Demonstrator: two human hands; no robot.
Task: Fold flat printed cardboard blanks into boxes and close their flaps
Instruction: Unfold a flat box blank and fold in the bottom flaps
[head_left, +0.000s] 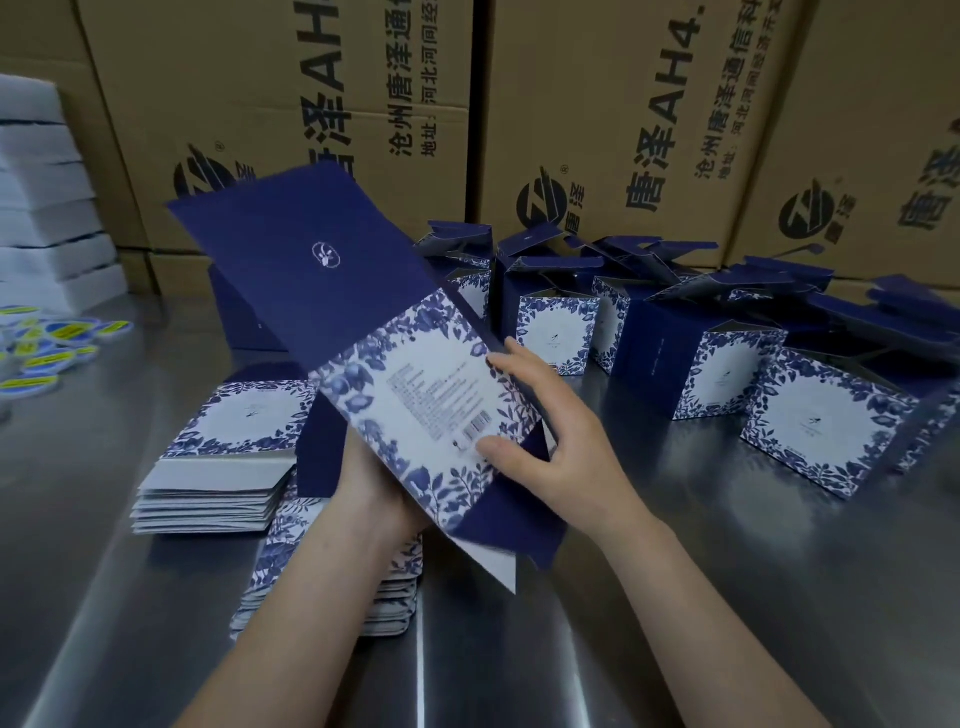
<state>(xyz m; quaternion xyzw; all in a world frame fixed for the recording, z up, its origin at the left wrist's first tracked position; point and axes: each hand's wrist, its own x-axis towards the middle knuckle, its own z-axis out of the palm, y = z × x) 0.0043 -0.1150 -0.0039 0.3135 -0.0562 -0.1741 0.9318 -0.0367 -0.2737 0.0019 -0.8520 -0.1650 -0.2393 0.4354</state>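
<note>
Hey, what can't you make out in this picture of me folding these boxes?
All in the head view:
1. Left hand fingers: hidden behind the held blank.
2. Small print on its white panel: too small and blurred.
3. Yellow stickers: blurred, cut off by the left edge.
4. Lower stack of blanks: partly covered by the left forearm.

matt printed cardboard blank (415, 384), shiny steel table (675, 597)

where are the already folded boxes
In the head view, the folded boxes stand on the steel table to the right, beyond the right hand and in front of the brown cartons.
</note>
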